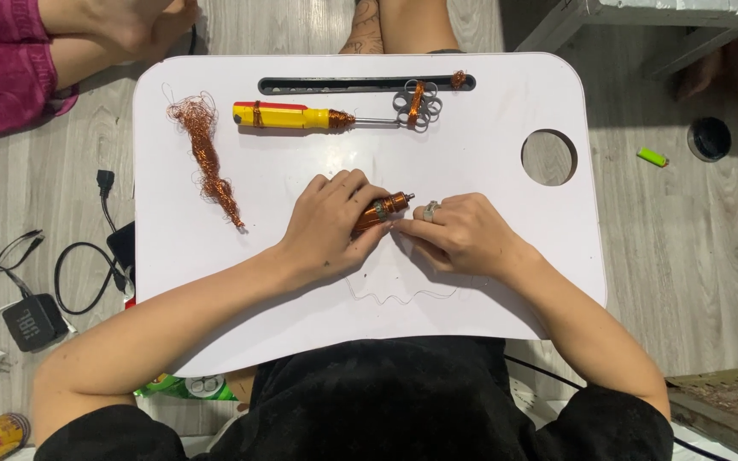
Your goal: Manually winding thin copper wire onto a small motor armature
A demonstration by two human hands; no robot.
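While my left hand (pixel 328 224) wraps around it, the small copper-wound tool (pixel 382 209) lies near the middle of the white lap tray (pixel 506 102), its metal tip poking out past my knuckles toward my right hand (pixel 463 235). I judge it light and rigid, but the fine wire winding looks easy to snag or unravel, so the bare tip end or a gentle hold over the full barrel seems the safest grip. My left hand is closed on the barrel; my right, a ring on one finger, pinches at something just beside the tip, perhaps a thin wire strand (pixel 399 294) that trails back toward my body. Beyond my left hand lies a yellow-and-red screwdriver (pixel 288 115) bound with copper, and to its outer side a loose tangle of copper wire (pixel 207 154).
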